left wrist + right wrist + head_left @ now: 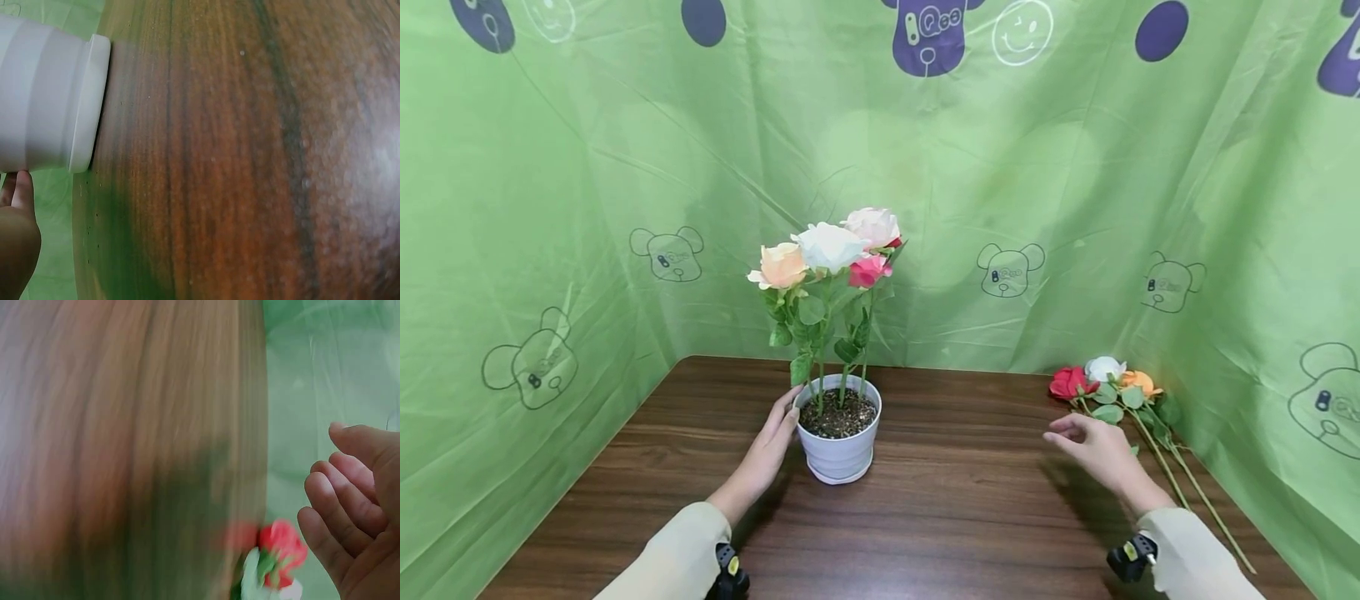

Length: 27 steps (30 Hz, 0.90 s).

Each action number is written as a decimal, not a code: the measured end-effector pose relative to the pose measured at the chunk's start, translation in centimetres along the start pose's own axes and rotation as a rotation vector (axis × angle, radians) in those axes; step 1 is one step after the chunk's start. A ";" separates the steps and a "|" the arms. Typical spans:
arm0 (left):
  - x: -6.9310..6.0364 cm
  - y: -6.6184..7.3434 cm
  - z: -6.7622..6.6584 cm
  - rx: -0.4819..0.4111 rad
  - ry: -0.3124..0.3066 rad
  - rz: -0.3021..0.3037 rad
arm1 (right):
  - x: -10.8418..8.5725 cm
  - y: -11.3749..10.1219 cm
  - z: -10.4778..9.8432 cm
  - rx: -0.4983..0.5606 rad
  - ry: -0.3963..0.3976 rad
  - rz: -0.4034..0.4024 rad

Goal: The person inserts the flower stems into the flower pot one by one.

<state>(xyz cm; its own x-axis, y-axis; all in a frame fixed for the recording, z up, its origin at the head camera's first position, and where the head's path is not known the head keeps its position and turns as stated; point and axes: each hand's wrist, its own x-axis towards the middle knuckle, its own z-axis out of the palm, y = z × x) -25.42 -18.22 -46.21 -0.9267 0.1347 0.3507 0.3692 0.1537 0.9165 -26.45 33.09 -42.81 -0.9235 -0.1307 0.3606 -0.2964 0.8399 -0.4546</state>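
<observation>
Steadiness seems our first need at the white pot [840, 461], which stands upright on the wooden counter [970, 500] with a peach rose [781, 267], a white rose [830, 247], a pale pink rose [872, 227] and a deep pink rose [869, 271] rising from its soil [833, 422]. Our left hand [773, 435] lies against the pot's side, fingers extended, touching rather than wrapping it; a light, level touch serves us best, since the tall blooms probably make the pot top-heavy. Our right hand [1093, 450] holds nothing, fingers loosely bent, just beside a red rose [1070, 382], a second white rose [1105, 368] and an orange rose [1141, 382], which lie heads together on the counter, their long stems [1213, 510] running back towards us. We would do well to take one stem at a time, because the leaves [1107, 413] overlap and could drag a neighbour along. A pinch on the stem, away from the petals, should spare the bloom. Any stem set in the pot wants an upright angle and bare soil, with our left hand bracing as we press.
</observation>
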 end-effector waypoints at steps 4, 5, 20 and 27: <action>0.0 0.1 0.0 0.010 0.000 -0.002 | -1.1 2.5 -1.0 -0.030 -0.017 0.050; 0.0 0.1 0.0 0.012 0.001 -0.004 | -1.3 3.1 -1.3 -0.036 -0.022 0.063; 0.1 0.1 0.1 -0.003 0.002 -0.010 | -3.4 8.8 -3.6 -0.033 -0.193 0.281; 0.1 0.0 0.1 -0.001 0.004 -0.006 | -3.6 9.2 -3.4 0.014 -0.252 0.383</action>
<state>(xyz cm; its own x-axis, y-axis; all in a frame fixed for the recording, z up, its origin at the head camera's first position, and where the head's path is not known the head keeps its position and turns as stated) -25.51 -18.09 -46.16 -0.9291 0.1303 0.3462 0.3639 0.1538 0.9186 -25.05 43.07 -45.49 -0.9971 0.0623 -0.0441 0.0762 0.8457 -0.5282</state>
